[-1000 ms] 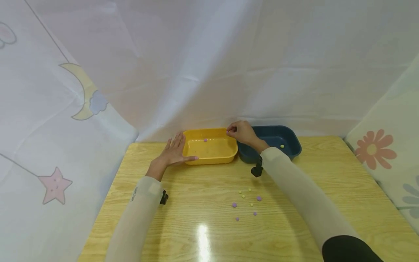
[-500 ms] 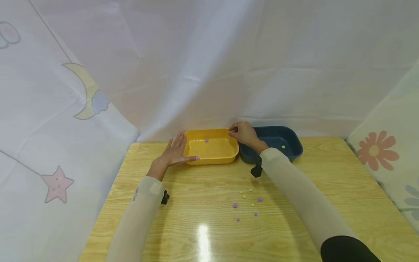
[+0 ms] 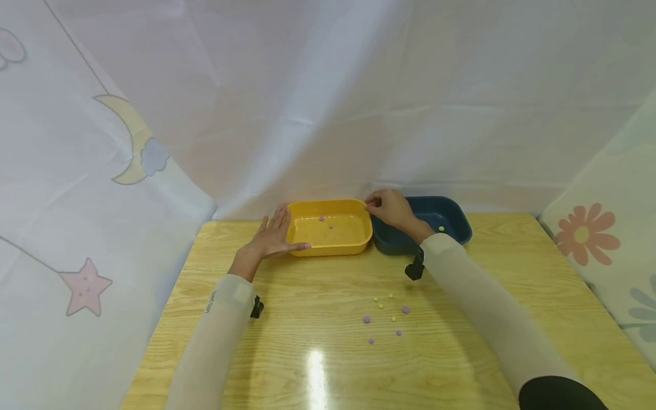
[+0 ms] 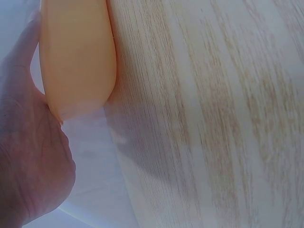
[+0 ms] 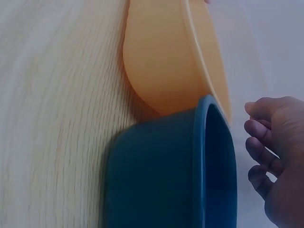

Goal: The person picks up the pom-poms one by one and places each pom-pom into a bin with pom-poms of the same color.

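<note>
My left hand (image 3: 273, 236) is spread against the left end of the yellow tray (image 3: 333, 250), its thumb along the near rim. In the left wrist view this hand (image 4: 35, 147) lies along the tray's end wall (image 4: 78, 61). Over the seam between the yellow tray and the dark blue tray (image 3: 394, 245) hovers my right hand (image 3: 392, 208). Its fingers are curled with the thumb near the forefinger, and nothing shows between them in the right wrist view (image 5: 285, 147). Two small purple pellets (image 3: 322, 218) lie in the yellow tray; a pale yellow pellet (image 3: 441, 229) lies in the blue one.
Several loose pellets, purple (image 3: 366, 319) and pale yellow (image 3: 381, 306), are scattered on the wooden table (image 3: 287, 353) in front of the trays. A printed white cloth (image 3: 328, 114) rises right behind the trays and along both sides.
A second, smaller purple pellet now shows in the yellow tray. My right hand has shifted slightly right, from over the yellow tray's right end toward the blue tray. The left hand stays put.
</note>
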`<action>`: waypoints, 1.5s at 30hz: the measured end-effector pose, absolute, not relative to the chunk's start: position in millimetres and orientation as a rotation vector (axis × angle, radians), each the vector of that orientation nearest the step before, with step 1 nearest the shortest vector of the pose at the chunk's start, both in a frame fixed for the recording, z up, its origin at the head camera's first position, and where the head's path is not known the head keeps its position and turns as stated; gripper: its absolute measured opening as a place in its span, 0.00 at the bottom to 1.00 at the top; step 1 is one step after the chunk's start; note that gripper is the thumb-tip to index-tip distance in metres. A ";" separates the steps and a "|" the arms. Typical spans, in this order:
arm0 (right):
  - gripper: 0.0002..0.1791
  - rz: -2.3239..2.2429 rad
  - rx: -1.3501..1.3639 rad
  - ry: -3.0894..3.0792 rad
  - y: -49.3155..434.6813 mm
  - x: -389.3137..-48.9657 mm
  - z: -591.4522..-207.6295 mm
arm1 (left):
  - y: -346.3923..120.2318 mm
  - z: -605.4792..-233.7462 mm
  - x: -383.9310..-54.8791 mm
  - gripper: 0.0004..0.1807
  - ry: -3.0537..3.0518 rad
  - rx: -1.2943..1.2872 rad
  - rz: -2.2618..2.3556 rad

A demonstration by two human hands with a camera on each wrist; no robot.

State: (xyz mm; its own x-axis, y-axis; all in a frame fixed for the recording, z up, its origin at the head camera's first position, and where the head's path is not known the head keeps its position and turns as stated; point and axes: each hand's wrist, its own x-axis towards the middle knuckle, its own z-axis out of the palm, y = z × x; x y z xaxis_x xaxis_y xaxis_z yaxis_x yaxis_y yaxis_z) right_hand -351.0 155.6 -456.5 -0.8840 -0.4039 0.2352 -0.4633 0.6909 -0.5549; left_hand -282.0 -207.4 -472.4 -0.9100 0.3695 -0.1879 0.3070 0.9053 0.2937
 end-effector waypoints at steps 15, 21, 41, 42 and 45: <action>0.11 0.884 0.905 -2.752 172.0 -327.1 -439.2 | -208.7 -470.1 -280.1 0.68 2.831 0.506 0.400; 0.13 0.840 0.963 -2.749 176.6 -306.9 -436.3 | -209.0 -469.6 -279.0 0.66 2.841 0.501 0.405; 0.09 0.828 1.221 -2.650 203.5 -243.5 -442.7 | -209.0 -469.4 -276.8 0.67 2.841 0.507 0.426; 0.09 0.835 1.224 -2.648 205.5 -241.4 -445.2 | -209.1 -469.5 -276.9 0.67 2.842 0.508 0.425; 0.10 0.857 1.248 -2.646 211.9 -235.1 -452.6 | -209.6 -469.9 -277.2 0.67 2.840 0.505 0.428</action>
State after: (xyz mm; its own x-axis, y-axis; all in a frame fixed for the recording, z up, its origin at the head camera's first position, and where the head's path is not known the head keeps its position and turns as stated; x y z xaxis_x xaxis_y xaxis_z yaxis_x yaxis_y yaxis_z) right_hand -235.1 211.9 -452.6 -0.6612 -0.6831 0.3101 -0.7352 0.5077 -0.4492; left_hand -277.2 -209.6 -469.9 -0.9153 0.3661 -0.1677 0.3004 0.8981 0.3211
